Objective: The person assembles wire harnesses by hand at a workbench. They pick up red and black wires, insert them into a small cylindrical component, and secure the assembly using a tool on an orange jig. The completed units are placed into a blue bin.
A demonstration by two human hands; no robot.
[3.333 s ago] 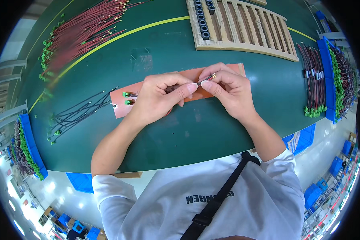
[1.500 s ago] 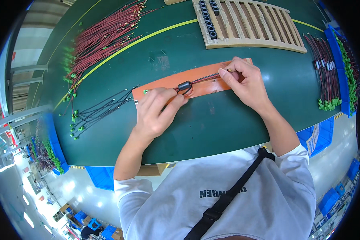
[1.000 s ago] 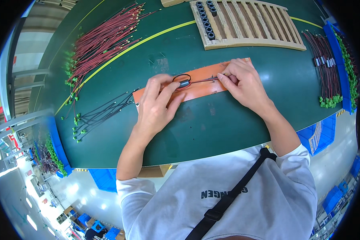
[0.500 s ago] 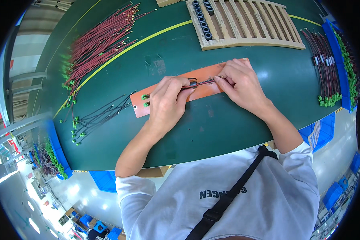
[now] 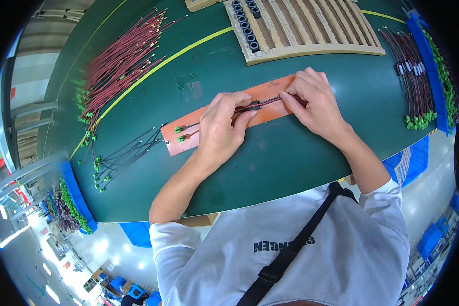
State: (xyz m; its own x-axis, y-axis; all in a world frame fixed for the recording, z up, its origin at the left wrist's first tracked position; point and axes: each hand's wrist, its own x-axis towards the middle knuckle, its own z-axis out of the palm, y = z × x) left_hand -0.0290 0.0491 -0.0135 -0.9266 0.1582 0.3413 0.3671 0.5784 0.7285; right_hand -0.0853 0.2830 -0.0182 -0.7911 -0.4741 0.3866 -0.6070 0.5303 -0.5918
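A pair of thin red and black wires (image 5: 268,101) with green plugs (image 5: 179,133) at the left end lies along an orange strip (image 5: 270,89) on the green table. My left hand (image 5: 222,127) presses down on the wires and pinches a small black ring (image 5: 253,105) threaded on them. My right hand (image 5: 313,102) pinches the wires' right end between thumb and forefinger. The wires run taut between both hands.
A wooden slatted rack (image 5: 311,25) with several black rings (image 5: 246,28) lies behind the strip. Red wires (image 5: 120,64) spread at far left, black wires with green plugs (image 5: 122,155) nearer, finished wires (image 5: 415,76) at right. Blue bins (image 5: 76,196) hang on the table's edges.
My left hand slid the black ring along the wires and settled over the strip's middle. My right hand kept its hold on the wires' right end.
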